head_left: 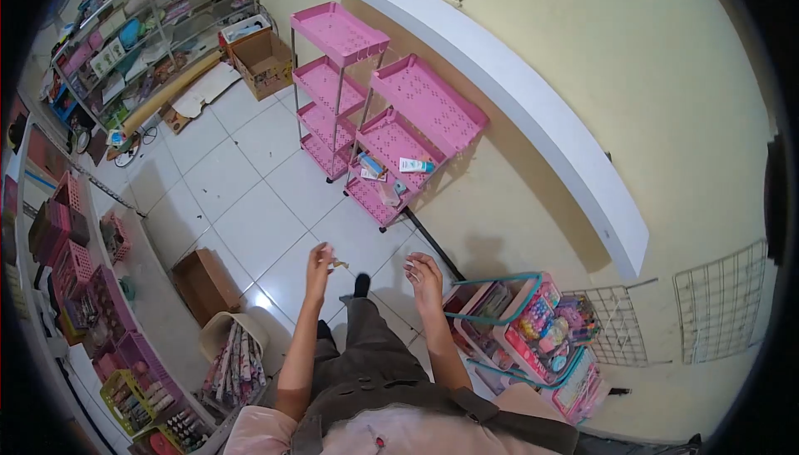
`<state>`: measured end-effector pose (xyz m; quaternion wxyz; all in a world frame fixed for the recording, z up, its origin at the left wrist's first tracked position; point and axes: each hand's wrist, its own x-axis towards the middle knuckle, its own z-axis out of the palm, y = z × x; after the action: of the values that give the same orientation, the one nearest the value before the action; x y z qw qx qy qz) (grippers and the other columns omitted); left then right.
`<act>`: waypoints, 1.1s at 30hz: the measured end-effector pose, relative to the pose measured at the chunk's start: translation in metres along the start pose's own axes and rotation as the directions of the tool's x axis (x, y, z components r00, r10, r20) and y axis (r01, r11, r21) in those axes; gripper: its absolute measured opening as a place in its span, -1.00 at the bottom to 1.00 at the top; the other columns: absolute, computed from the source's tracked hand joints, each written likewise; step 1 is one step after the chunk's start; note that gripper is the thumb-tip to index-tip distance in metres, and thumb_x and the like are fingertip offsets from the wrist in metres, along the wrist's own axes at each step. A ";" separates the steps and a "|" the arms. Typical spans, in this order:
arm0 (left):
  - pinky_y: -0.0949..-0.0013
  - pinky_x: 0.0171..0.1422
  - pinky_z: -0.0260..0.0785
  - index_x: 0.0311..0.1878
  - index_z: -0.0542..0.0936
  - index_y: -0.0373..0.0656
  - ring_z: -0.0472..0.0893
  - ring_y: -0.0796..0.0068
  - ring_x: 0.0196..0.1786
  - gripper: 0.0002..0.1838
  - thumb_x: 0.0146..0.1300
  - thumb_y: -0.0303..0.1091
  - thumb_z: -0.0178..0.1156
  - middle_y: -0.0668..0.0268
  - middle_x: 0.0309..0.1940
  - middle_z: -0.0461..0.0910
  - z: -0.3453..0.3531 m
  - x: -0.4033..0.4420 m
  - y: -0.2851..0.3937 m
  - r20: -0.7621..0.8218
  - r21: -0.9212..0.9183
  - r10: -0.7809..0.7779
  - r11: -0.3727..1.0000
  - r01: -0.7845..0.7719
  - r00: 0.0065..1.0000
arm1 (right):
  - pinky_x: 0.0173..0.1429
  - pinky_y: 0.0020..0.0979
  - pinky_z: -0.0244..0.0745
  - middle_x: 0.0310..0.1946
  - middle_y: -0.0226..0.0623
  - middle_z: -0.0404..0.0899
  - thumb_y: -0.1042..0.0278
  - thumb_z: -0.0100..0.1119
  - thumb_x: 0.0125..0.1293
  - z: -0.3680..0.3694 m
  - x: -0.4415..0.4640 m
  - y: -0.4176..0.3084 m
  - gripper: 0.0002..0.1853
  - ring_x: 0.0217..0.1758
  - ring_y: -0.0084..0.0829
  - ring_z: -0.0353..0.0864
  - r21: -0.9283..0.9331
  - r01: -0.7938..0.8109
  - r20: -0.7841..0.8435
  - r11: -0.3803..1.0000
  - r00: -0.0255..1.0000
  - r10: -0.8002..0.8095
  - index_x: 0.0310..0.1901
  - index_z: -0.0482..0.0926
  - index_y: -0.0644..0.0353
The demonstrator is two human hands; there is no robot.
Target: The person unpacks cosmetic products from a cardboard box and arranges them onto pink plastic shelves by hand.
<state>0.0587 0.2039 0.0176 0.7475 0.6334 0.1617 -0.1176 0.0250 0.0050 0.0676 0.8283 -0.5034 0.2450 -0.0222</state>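
My left hand [318, 265] is raised in front of me, its fingers pinched at a small yellowish scrap [339, 264] that looks like crumpled tape or wrapper; it is too small to name surely. To its right, my right hand [425, 277] hovers with fingers loosely bent and apart, nothing visible in it. Beyond both hands stands a pink rolling cart [429, 99] against the wall. A white and teal tube [415, 165] lies on its middle shelf, with a small blue box [370, 164] beside it and further small packs lower down. Neither hand touches the cart.
A second pink cart [339, 31] stands farther left, near an open cardboard box [262, 62]. Close on my right is a bin of packaged goods [545, 330]. On my left are a brown box [205, 287], a beige basket [218, 332] and stocked shelves. A white wall shelf [499, 81] juts out.
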 end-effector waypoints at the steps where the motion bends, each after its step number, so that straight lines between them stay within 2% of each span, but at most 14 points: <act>1: 0.37 -0.16 0.24 -0.02 0.27 -0.15 0.39 0.42 -0.15 -0.50 0.05 -0.01 -0.03 0.25 -0.16 0.37 0.009 0.018 -0.007 0.034 0.040 -0.001 0.999 -0.001 0.999 | -0.18 -0.52 0.24 -0.30 -0.29 0.41 0.44 -0.07 0.06 -0.001 0.018 0.003 -0.85 -0.26 -0.48 0.39 -0.002 -0.027 0.007 1.000 1.000 0.027 -0.28 0.36 0.19; 5: 0.40 -0.22 0.28 -0.07 0.27 -0.28 0.45 0.35 -0.29 -0.48 -0.05 -0.17 0.14 0.15 -0.29 0.42 0.050 0.096 -0.021 0.038 0.232 0.065 0.970 -0.072 0.997 | -0.16 -0.50 0.25 -0.27 -0.28 0.40 0.43 -0.04 0.04 0.002 0.123 0.025 -0.80 -0.20 -0.44 0.39 -0.063 -0.101 -0.021 0.993 0.995 0.099 -0.25 0.36 0.20; 7: 0.31 -0.19 0.26 -0.12 0.31 -0.29 0.41 0.23 -0.24 -0.51 -0.10 -0.21 0.15 0.12 -0.31 0.41 0.071 0.142 -0.034 0.137 0.600 0.368 0.708 -0.373 0.919 | -0.15 -0.46 0.25 -0.26 -0.26 0.40 0.42 0.00 0.01 0.008 0.192 0.034 -0.77 -0.18 -0.39 0.38 -0.175 -0.039 -0.067 0.984 0.997 0.027 -0.23 0.35 0.22; 9: 0.27 -0.17 0.24 -0.15 0.32 -0.29 0.38 0.21 -0.20 -0.53 -0.12 -0.23 0.15 0.12 -0.30 0.39 0.098 0.176 -0.016 0.168 0.699 0.357 0.615 -0.366 0.919 | -0.13 -0.42 0.26 -0.25 -0.24 0.39 0.42 0.03 -0.02 -0.005 0.264 0.048 -0.73 -0.16 -0.34 0.37 -0.295 -0.004 -0.133 0.955 0.990 -0.037 -0.22 0.34 0.25; 10: 0.23 -0.15 0.22 -0.18 0.33 -0.28 0.35 0.19 -0.16 -0.55 -0.15 -0.25 0.15 0.12 -0.29 0.38 0.114 0.192 -0.009 0.219 0.784 0.348 0.494 -0.377 0.911 | -0.11 -0.36 0.24 -0.25 -0.20 0.39 0.39 0.07 -0.05 -0.018 0.307 0.057 -0.68 -0.15 -0.28 0.36 -0.616 0.208 -0.059 0.760 0.950 -0.308 -0.21 0.33 0.27; 11: 0.22 -0.16 0.20 -0.18 0.34 -0.26 0.31 0.24 -0.13 -0.54 -0.20 -0.27 0.16 0.16 -0.27 0.35 0.131 0.212 -0.011 0.243 0.813 0.375 0.425 -0.399 0.895 | -0.08 -0.30 0.23 -0.24 -0.16 0.38 0.37 0.11 -0.09 -0.025 0.341 0.059 -0.63 -0.14 -0.21 0.35 -0.829 0.375 0.127 0.415 0.849 -0.513 -0.21 0.32 0.29; 12: 0.22 -0.16 0.20 -0.18 0.34 -0.26 0.31 0.24 -0.13 -0.54 -0.20 -0.27 0.16 0.16 -0.27 0.35 0.146 0.232 -0.010 0.213 0.806 0.360 0.460 -0.372 0.908 | -0.08 -0.30 0.23 -0.24 -0.16 0.38 0.37 0.11 -0.09 -0.024 0.362 0.053 -0.63 -0.14 -0.21 0.35 -0.843 0.370 0.150 0.391 0.859 -0.489 -0.21 0.32 0.29; 14: 0.21 -0.08 0.18 -0.12 0.31 -0.24 0.28 0.24 -0.05 -0.52 -0.18 -0.30 0.13 0.16 -0.18 0.32 0.171 0.264 -0.014 0.371 0.818 0.319 0.332 -0.469 0.872 | -0.03 -0.21 0.18 -0.20 -0.12 0.37 0.28 0.18 -0.16 -0.023 0.392 0.047 -0.56 -0.13 -0.11 0.33 -0.995 0.057 0.092 -0.082 0.842 -0.532 -0.22 0.34 0.30; 15: 0.21 -0.08 0.18 -0.12 0.31 -0.24 0.28 0.24 -0.05 -0.52 -0.18 -0.30 0.13 0.16 -0.18 0.32 0.185 0.280 -0.022 0.342 0.821 0.300 0.366 -0.439 0.890 | 0.00 -0.19 0.16 -0.20 -0.08 0.38 0.20 0.21 -0.19 -0.012 0.396 0.038 -0.55 -0.13 -0.09 0.33 -0.996 -0.088 -0.073 -0.010 0.884 -0.461 -0.26 0.38 0.30; 16: 0.23 -0.03 0.14 -0.07 0.28 -0.22 0.25 0.26 -0.02 -0.48 -0.19 -0.31 0.13 0.18 -0.13 0.29 0.198 0.297 -0.036 0.379 0.837 0.309 0.288 -0.465 0.872 | 0.00 -0.19 0.16 -0.20 -0.08 0.38 0.20 0.21 -0.19 -0.005 0.400 0.033 -0.55 -0.13 -0.09 0.33 -0.995 -0.090 -0.063 -0.042 0.899 -0.434 -0.26 0.38 0.30; 18: 0.26 0.01 0.11 -0.02 0.25 -0.20 0.22 0.27 0.01 -0.43 -0.20 -0.32 0.14 0.20 -0.07 0.26 0.213 0.317 -0.057 0.402 0.847 0.296 0.238 -0.475 0.866 | 0.01 -0.18 0.16 -0.20 -0.07 0.38 0.14 0.19 -0.17 -0.006 0.411 0.026 -0.53 -0.11 -0.11 0.32 -0.938 -0.303 -0.331 0.170 0.927 -0.176 -0.23 0.39 0.27; 20: 0.26 0.01 0.10 0.02 0.22 -0.19 0.23 0.30 0.00 -0.42 -0.17 -0.35 0.11 0.22 -0.05 0.25 0.224 0.333 -0.067 0.520 0.830 0.224 0.094 -0.549 0.824 | 0.02 -0.21 0.20 -0.21 -0.07 0.37 0.13 0.11 -0.08 -0.036 0.432 0.050 -0.57 -0.08 -0.16 0.32 -0.941 -0.333 -0.338 0.061 0.907 -0.253 -0.18 0.38 0.19; 27: 0.30 0.02 0.03 -0.07 0.28 -0.20 0.31 0.37 -0.08 -0.59 -0.04 -0.30 -0.01 0.25 -0.18 0.37 0.241 0.346 -0.066 0.485 0.869 -0.043 0.138 -0.475 0.874 | 0.02 -0.23 0.21 -0.20 -0.08 0.35 0.14 0.08 -0.05 -0.040 0.430 0.053 -0.57 -0.07 -0.19 0.31 -0.945 -0.292 -0.320 0.147 0.918 -0.234 -0.14 0.34 0.18; 33: 0.30 0.00 0.03 -0.14 0.33 -0.24 0.39 0.37 -0.18 -0.58 -0.09 -0.23 0.00 0.23 -0.29 0.42 0.262 0.325 -0.059 0.333 0.943 0.004 -0.011 -0.333 0.943 | 0.03 -0.24 0.22 -0.18 -0.09 0.34 0.15 0.06 -0.02 -0.040 0.433 0.046 -0.56 -0.06 -0.21 0.30 -0.938 -0.155 -0.253 0.310 0.918 -0.306 -0.10 0.31 0.17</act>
<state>0.3599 -0.0549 -0.1250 0.1076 0.9687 -0.1349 -0.1785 0.3788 -0.1279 -0.1524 0.3060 -0.8875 0.3444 -0.0130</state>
